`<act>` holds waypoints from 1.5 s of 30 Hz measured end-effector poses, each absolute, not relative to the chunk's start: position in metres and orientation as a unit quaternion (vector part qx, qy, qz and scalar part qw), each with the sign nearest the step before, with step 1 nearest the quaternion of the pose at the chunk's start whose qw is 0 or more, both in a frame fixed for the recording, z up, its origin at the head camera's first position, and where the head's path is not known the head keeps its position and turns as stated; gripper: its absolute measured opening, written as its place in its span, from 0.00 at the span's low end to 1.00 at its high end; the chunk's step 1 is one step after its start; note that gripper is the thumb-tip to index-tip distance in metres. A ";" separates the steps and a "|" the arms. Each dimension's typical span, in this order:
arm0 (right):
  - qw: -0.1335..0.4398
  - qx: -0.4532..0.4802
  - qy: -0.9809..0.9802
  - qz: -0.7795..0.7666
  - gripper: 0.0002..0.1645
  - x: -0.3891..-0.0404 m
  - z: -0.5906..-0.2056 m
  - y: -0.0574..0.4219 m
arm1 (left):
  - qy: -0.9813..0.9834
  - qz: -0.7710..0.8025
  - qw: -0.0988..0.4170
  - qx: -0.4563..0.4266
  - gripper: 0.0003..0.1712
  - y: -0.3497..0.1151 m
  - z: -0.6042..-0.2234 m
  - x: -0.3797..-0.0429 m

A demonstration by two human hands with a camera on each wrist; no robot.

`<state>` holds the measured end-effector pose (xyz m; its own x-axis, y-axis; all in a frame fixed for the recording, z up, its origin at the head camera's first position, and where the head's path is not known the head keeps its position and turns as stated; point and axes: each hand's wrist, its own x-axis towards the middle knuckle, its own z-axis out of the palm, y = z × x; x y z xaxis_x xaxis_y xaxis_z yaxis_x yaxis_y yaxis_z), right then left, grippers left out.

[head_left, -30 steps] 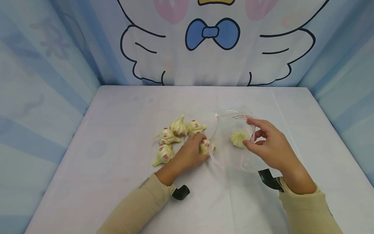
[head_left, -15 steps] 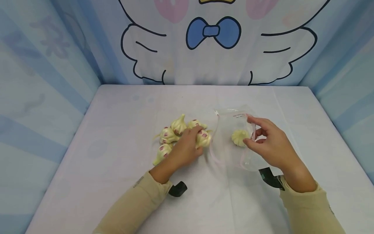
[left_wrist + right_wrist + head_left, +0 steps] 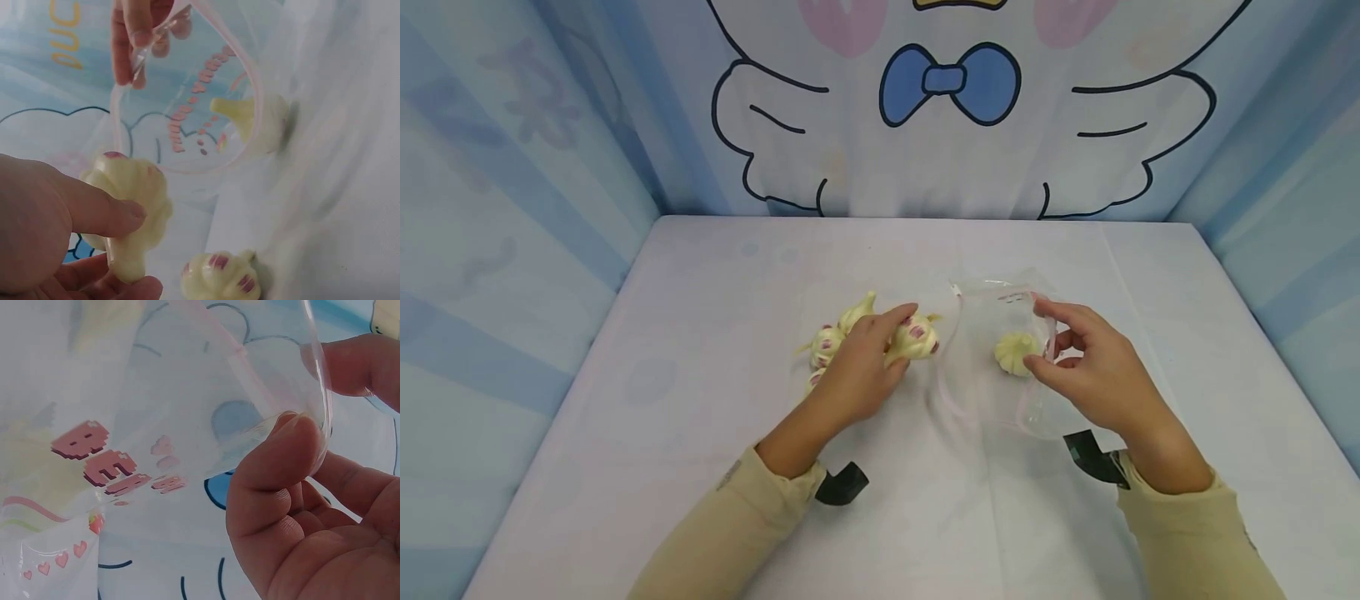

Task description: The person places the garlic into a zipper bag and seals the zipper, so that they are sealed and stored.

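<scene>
My left hand (image 3: pixel 857 367) grips a pale yellow garlic bulb (image 3: pixel 916 336) with purple-red patches. In the left wrist view the thumb lies across this bulb, its neck down by the fingertips. To the right, my right hand (image 3: pixel 1097 358) pinches the pink-edged rim of a clear plastic bag (image 3: pixel 973 392). The bag's mouth gapes toward my left hand, and another garlic bulb (image 3: pixel 1015 354) lies inside. In the right wrist view, thumb and fingers hold the clear edge beside pink printed lettering (image 3: pixel 112 462).
More garlic bulbs (image 3: pixel 827 343) lie left of the bag, partly hidden behind my left hand; one loose bulb (image 3: pixel 219 275) shows in the left wrist view. A white cloth covers the table (image 3: pixel 700 375). A printed curtain (image 3: pixel 955 158) stands along the back edge.
My left hand has moved left and slightly away from me, carrying the garlic bulb from beside the bag's rim toward the other bulbs. My right hand has stayed on the bag's rim.
</scene>
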<state>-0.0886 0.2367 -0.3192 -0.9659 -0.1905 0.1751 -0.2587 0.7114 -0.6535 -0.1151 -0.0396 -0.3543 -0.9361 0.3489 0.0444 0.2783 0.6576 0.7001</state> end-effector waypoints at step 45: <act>0.053 0.128 -0.915 0.379 0.40 -0.088 -0.319 0.228 | 0.895 0.336 -0.004 0.292 0.19 0.001 -0.361 -0.104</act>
<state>-0.0881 0.2278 -0.3187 -0.9616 -0.1942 0.1939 -0.2744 0.6794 -0.6805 -0.1039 0.0009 -0.3613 -0.8292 0.5205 0.2039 0.5261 0.6033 0.5994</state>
